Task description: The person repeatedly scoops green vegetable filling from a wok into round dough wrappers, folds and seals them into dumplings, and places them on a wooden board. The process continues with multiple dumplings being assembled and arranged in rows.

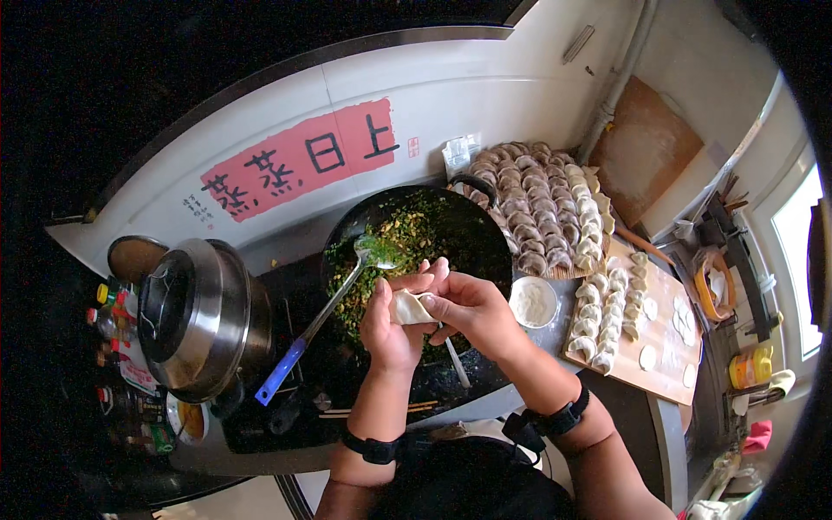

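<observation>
A pale dumpling (411,308) is held between both hands above a large dark wok (478,244). My left hand (394,331) cradles it from the left and below. My right hand (465,305) has its thumb on the dumpling's right edge. Chopped green and yellow filling (406,218) lies in the wok, partly hidden by the hands. A metal ladle with a blue handle (281,370) leans across the wok's left rim, its bowl in the filling. Below my right hand, the metal handle of another utensil (457,361) shows; its far end is hidden.
Right of the wok are a bowl of white flour (533,303), a round load of dumplings (536,208), and a wooden board (666,380) with rows of dumplings and dough rounds. A lidded steel pot (224,318) stands left. Chopsticks (377,411) lie near the front edge.
</observation>
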Demonstrator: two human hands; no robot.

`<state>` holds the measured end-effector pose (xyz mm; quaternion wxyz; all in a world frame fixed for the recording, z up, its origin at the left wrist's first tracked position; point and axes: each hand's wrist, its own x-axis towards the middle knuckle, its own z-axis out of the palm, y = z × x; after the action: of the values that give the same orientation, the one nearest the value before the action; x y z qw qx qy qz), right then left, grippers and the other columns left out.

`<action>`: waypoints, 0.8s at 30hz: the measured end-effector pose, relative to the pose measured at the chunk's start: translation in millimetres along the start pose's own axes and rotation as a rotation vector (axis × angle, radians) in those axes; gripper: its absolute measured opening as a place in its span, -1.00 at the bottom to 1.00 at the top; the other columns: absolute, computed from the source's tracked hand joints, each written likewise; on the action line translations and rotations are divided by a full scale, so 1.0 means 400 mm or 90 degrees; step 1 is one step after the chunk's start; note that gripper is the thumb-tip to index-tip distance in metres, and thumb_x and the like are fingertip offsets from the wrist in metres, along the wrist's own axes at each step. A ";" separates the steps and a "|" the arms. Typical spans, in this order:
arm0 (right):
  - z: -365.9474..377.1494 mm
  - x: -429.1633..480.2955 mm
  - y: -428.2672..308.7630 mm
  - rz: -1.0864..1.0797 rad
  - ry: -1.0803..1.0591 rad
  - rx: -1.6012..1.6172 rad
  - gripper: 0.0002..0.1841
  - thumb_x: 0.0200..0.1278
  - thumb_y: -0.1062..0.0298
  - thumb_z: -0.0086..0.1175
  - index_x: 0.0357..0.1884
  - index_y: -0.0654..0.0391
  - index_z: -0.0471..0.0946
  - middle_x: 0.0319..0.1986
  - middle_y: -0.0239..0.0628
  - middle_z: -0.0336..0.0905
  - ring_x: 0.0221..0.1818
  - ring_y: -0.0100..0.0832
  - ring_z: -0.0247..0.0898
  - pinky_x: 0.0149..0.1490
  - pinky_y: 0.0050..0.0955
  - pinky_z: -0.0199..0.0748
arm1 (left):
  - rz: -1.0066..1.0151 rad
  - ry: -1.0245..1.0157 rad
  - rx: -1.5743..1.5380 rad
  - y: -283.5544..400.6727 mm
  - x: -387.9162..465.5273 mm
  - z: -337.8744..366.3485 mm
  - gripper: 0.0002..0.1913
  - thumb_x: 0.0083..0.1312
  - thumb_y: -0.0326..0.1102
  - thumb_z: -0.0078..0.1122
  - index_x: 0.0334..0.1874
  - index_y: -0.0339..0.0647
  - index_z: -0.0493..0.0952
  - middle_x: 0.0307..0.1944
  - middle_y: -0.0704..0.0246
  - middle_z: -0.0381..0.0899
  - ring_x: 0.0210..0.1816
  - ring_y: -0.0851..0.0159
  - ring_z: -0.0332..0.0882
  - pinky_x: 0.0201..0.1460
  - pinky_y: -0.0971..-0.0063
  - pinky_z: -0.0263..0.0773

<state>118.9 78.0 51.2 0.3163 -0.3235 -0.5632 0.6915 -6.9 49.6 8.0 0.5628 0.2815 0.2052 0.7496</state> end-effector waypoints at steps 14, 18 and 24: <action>0.039 0.015 0.000 -0.375 0.148 -0.680 -0.27 -0.07 -0.37 0.12 -0.19 0.22 0.50 -0.37 -0.10 0.46 -0.28 -0.02 0.44 -0.25 -0.21 0.42 | 0.002 -0.016 -0.175 -0.043 0.013 0.009 -0.47 0.47 -0.04 -0.46 -0.12 -0.24 0.57 0.17 0.03 0.42 0.31 0.06 0.24 0.45 0.20 -0.04; 0.049 0.004 -0.011 -0.420 0.177 -0.644 -0.31 0.04 -0.37 0.00 -0.25 0.21 0.50 -0.40 -0.11 0.46 -0.36 -0.04 0.44 -0.31 -0.22 0.41 | 0.009 -0.137 -0.225 -0.056 0.017 -0.013 -0.43 0.47 -0.02 -0.51 -0.06 -0.27 0.55 0.20 0.03 0.39 0.29 0.06 0.27 0.44 0.18 -0.02; 0.046 -0.017 -0.021 -0.466 0.191 -0.644 -0.42 0.22 -0.23 -0.13 -0.30 0.22 0.47 -0.44 -0.11 0.45 -0.44 -0.06 0.43 -0.36 -0.24 0.39 | 0.042 -0.157 -0.024 -0.011 -0.001 0.019 -0.37 0.45 0.04 -0.51 0.08 -0.38 0.47 0.18 0.01 0.39 0.27 -0.03 0.28 0.40 0.09 0.05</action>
<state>108.8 63.3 62.8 0.4154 -0.3129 -0.8434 0.1350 1.2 50.4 10.8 0.5639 0.3678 0.1111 0.7310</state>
